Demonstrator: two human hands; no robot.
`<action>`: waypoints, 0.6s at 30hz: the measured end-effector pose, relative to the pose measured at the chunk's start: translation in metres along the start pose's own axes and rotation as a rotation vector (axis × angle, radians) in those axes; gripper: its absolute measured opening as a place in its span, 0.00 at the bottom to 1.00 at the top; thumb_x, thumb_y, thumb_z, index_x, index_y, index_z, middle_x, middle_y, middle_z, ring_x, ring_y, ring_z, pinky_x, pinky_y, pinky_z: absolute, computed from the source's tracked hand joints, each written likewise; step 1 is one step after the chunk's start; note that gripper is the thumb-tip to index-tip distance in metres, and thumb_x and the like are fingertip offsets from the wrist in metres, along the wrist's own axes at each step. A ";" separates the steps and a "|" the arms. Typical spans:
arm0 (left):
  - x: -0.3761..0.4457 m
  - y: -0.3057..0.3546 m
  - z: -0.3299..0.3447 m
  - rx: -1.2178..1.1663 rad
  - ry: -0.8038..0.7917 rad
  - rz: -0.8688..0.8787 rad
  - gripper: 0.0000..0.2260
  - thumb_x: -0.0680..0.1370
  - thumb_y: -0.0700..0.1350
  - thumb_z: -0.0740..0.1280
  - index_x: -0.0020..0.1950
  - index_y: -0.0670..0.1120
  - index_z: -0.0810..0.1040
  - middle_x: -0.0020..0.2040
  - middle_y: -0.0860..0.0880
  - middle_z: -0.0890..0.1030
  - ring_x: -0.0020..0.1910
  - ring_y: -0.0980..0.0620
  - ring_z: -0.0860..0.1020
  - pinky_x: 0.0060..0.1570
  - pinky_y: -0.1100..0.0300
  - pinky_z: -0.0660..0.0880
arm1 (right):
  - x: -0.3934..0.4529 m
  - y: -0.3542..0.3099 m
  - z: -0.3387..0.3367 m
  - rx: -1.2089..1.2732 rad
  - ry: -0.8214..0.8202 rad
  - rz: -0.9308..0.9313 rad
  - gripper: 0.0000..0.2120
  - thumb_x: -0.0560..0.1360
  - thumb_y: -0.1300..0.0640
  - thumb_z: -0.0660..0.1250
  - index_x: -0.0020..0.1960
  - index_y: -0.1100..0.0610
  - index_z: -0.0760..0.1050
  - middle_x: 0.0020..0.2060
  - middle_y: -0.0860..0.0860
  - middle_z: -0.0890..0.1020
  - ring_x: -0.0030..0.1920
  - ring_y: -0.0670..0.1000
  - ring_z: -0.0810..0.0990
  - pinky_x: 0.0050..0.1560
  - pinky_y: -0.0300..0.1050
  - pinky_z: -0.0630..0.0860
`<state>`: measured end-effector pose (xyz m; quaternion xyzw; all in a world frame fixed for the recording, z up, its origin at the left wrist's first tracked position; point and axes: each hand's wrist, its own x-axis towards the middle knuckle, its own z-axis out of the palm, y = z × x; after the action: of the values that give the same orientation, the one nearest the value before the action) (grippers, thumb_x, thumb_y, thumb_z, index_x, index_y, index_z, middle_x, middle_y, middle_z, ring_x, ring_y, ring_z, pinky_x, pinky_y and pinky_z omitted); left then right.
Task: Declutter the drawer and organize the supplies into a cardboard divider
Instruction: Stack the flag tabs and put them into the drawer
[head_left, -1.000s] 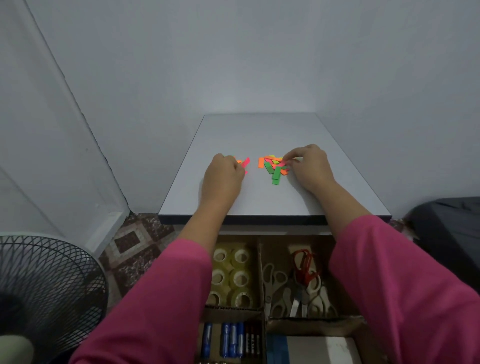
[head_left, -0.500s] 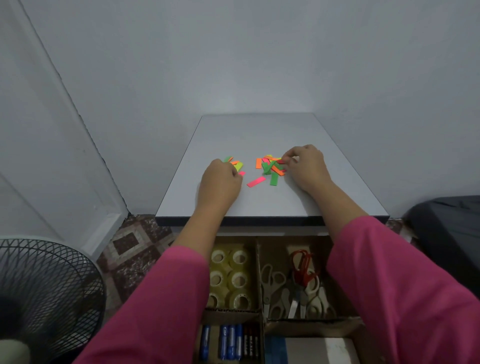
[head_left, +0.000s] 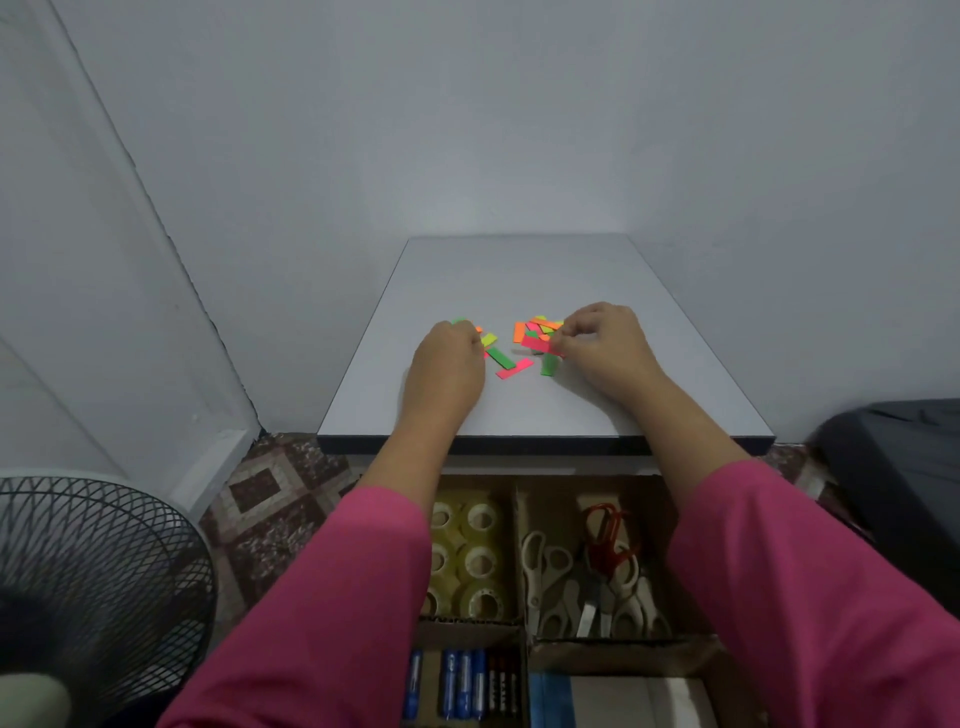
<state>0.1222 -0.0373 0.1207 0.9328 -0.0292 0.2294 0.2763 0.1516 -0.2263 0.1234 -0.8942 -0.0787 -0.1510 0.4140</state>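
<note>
On the grey table (head_left: 519, 270) in the middle of the frame lie small bright paper strips (head_left: 540, 332), pink, green, orange and yellow. A second ago they sat in one tight pile by the right hand; now a few, like a pink strip (head_left: 514, 369) and a green strip (head_left: 498, 356), lie spread out between the hands. The left hand (head_left: 447, 374) is curled over a few strips at its fingertips. The right hand (head_left: 602, 348) pinches a strip at the edge of the pile. I think the person is sorting them by colour. At the bottom of the frame the cardboard divider (head_left: 519, 519) already has tape rolls (head_left: 467, 556), scissors (head_left: 587, 571) and pens (head_left: 462, 680) in their own boxes. The strips are not in it yet.
</note>
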 end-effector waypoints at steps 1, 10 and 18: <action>-0.001 0.001 -0.002 -0.028 -0.005 0.022 0.10 0.81 0.42 0.58 0.52 0.41 0.79 0.47 0.46 0.76 0.45 0.49 0.75 0.40 0.58 0.70 | 0.000 0.000 -0.001 0.054 -0.019 -0.015 0.05 0.69 0.54 0.72 0.34 0.48 0.83 0.46 0.42 0.78 0.57 0.50 0.74 0.59 0.56 0.73; 0.001 0.002 -0.004 -0.023 -0.094 0.013 0.14 0.81 0.43 0.58 0.60 0.46 0.80 0.56 0.46 0.74 0.54 0.49 0.75 0.48 0.60 0.68 | -0.007 -0.008 -0.002 0.040 -0.144 -0.104 0.06 0.70 0.55 0.71 0.40 0.46 0.85 0.48 0.39 0.79 0.55 0.43 0.74 0.57 0.49 0.74; -0.001 0.000 0.004 0.124 -0.015 -0.084 0.10 0.80 0.44 0.61 0.50 0.41 0.79 0.43 0.48 0.71 0.38 0.54 0.71 0.31 0.65 0.62 | 0.001 0.004 0.003 -0.340 0.196 0.193 0.14 0.75 0.58 0.60 0.53 0.54 0.83 0.50 0.55 0.80 0.55 0.59 0.74 0.56 0.52 0.72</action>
<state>0.1233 -0.0397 0.1172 0.9503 0.0221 0.2121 0.2269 0.1544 -0.2267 0.1194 -0.9355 0.0746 -0.2082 0.2755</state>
